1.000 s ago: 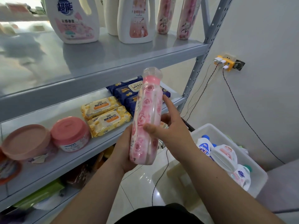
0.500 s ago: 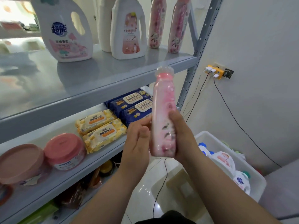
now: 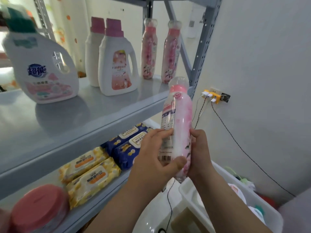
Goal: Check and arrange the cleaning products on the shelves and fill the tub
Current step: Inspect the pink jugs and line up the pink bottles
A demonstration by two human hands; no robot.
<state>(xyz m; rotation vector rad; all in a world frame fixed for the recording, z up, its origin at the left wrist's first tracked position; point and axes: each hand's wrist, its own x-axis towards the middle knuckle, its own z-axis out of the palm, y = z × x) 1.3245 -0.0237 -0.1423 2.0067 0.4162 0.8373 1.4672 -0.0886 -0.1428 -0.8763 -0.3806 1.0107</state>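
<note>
Single head-worn wide-angle view, facing forward and slightly down, close to the shelves (image 3: 101,105) at left, wall (image 3: 260,64) at right.

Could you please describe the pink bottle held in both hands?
The tall, slim plastic bottle has a pink floral sleeve and a pink cap under a clear domed cover. A printed label with a barcode faces the camera. It is nearly upright in the air, its lower half gripped by the left hand and right hand.

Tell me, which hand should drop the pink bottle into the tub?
Right, probably. The right hand grips the bottle on the side nearer the tub, which sits just below that arm. The left hand holds the shelf side and would have to cross over.
</note>
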